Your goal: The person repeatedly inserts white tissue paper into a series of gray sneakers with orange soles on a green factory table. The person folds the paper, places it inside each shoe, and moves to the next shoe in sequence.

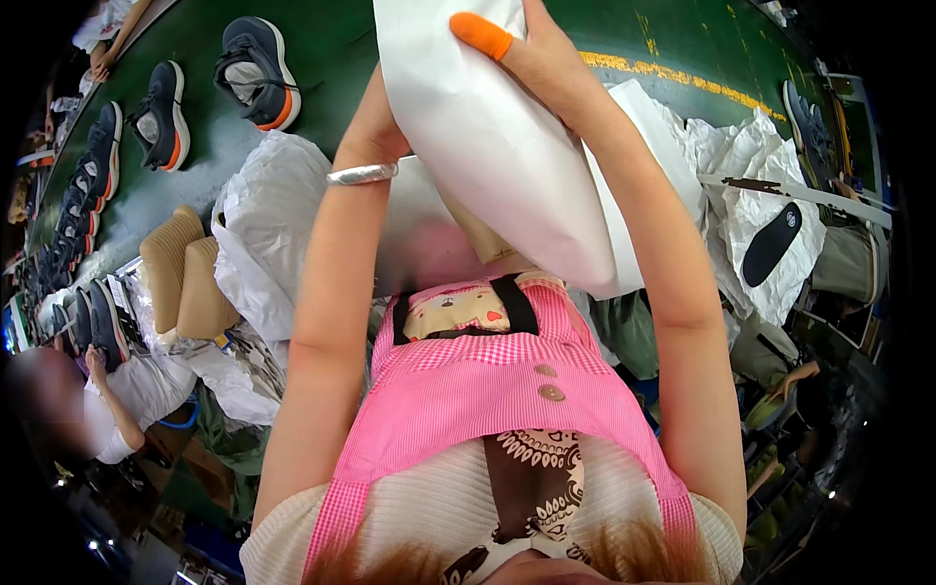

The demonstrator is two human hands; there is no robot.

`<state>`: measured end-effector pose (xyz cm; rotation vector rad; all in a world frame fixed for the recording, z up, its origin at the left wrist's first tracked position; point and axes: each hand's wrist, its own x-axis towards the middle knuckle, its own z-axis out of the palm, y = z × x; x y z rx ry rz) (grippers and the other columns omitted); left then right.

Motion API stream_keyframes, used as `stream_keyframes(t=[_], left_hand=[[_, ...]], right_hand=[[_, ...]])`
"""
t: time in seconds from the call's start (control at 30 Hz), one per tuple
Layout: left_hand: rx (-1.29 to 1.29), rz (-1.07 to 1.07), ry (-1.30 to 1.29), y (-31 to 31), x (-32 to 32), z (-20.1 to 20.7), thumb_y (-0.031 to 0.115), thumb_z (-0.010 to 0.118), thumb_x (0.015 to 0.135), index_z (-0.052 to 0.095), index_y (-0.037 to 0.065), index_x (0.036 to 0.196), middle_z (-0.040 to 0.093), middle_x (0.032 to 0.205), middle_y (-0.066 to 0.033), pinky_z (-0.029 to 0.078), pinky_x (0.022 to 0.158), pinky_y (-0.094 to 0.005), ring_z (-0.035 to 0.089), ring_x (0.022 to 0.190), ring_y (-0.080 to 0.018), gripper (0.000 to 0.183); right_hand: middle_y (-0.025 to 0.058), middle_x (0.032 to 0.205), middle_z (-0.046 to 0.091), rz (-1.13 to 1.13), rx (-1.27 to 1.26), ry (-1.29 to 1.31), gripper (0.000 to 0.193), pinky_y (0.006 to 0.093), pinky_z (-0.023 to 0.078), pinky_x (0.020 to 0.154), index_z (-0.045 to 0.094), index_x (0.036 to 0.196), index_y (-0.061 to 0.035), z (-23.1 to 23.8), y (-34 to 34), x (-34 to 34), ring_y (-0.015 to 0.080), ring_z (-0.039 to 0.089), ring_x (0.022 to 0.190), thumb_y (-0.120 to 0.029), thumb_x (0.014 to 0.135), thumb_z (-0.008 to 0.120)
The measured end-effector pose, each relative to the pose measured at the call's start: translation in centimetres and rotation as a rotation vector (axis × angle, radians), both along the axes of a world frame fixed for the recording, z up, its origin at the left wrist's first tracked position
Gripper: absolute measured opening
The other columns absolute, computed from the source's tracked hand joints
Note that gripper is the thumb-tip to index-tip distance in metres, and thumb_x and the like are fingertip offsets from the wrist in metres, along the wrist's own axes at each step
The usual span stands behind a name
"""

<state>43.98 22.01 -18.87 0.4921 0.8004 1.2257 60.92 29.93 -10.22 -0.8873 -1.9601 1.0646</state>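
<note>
A large white paper sheet (478, 136) is lifted in front of me, curved and slanting down toward my apron. My right hand (542, 60) grips its upper part, the thumb in an orange finger cot pressed on the near face and the other fingers mostly out of sight. Behind the sheet's left edge is my left hand (382, 125), its fingers hidden by the paper. Under the lower part of the sheet, a tan piece (476, 230) shows partly. Another white sheet (639, 146) lies beneath my right forearm.
Dark sneakers with orange heels, such as this sneaker (258, 73), line the green table (336, 49) at left. Tan padded pieces (180, 268) and crumpled white paper (268, 210) lie nearer. At right, a black insole (772, 244) rests on crumpled paper. Another person (146, 390) works at left.
</note>
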Motion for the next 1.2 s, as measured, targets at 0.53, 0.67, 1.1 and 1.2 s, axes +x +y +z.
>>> stream_keyframes(t=[0.53, 0.67, 1.1, 1.2], left_hand=[[0.025, -0.299, -0.340, 1.3, -2.0, -0.8, 0.031, 0.051, 0.092, 0.058, 0.001, 0.114, 0.065, 0.104, -0.0080, 0.055, 0.074, -0.0333, 0.064, 0.090, -0.0186, 0.038], [0.024, -0.255, -0.283, 1.2, -2.0, -0.8, 0.029, 0.052, 0.091, 0.058, 0.001, 0.113, 0.065, 0.103, -0.0082, 0.055, 0.073, -0.0326, 0.064, 0.089, -0.0184, 0.036], [0.066, -0.129, 0.105, 1.6, -4.8, -1.6, 0.022, 0.056, 0.090, 0.058, 0.001, 0.111, 0.065, 0.101, -0.0087, 0.056, 0.069, -0.0305, 0.065, 0.083, -0.0175, 0.030], [0.068, -0.041, 0.128, 1.7, -4.8, -2.7, 0.020, 0.056, 0.090, 0.058, 0.001, 0.111, 0.065, 0.100, -0.0088, 0.057, 0.068, -0.0301, 0.065, 0.082, -0.0173, 0.028]], right_hand=[[0.0189, 0.121, 0.054, -0.238, -0.112, 0.108, 0.075, 0.0341, 0.038, 0.099, 0.045, 0.127, 0.0028, 0.1, -1.1, 0.0, 0.0268, 0.051, 0.115, -0.043, 0.075, 0.072], [0.0186, 0.124, 0.052, -0.194, -0.090, 0.021, 0.078, 0.0333, 0.037, 0.100, 0.042, 0.130, 0.0035, 0.2, -0.9, 0.0, 0.0254, 0.049, 0.117, -0.042, 0.074, 0.072], [0.0169, 0.120, 0.052, -0.152, -0.176, 0.401, 0.078, 0.0331, 0.040, 0.097, 0.039, 0.127, 0.0061, -0.6, -1.1, -0.7, 0.0248, 0.050, 0.114, -0.029, 0.069, 0.078], [0.0171, 0.121, 0.052, -0.238, -0.046, 0.243, 0.077, 0.0335, 0.040, 0.098, 0.039, 0.126, 0.0055, -1.1, -1.2, -1.0, 0.0256, 0.050, 0.115, -0.028, 0.068, 0.078]])
